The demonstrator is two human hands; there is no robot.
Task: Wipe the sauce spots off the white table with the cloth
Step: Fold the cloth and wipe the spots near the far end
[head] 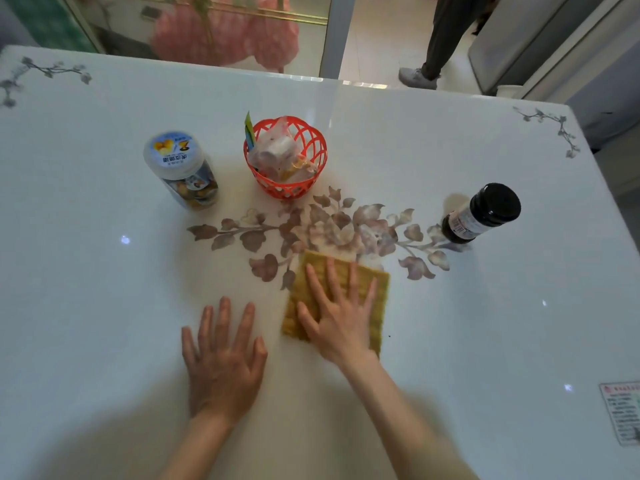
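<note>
A yellow-green cloth [377, 289] lies flat on the white table [104, 271], just below the printed flower pattern at the centre. My right hand [341, 317] presses flat on the cloth with its fingers spread. My left hand [223, 358] rests flat on the bare table to the left of the cloth, fingers apart, holding nothing. A tiny dark speck [390, 336] sits on the table just right of the cloth's lower edge. No other sauce spots are clear to me.
A clear jar with a white lid [180, 168] stands back left. An orange plastic basket [285, 157] holds packets at back centre. A dark sauce bottle [481, 213] stands at the right. A sticker [621, 410] is near the right edge. A person's legs [440, 39] stand beyond the table.
</note>
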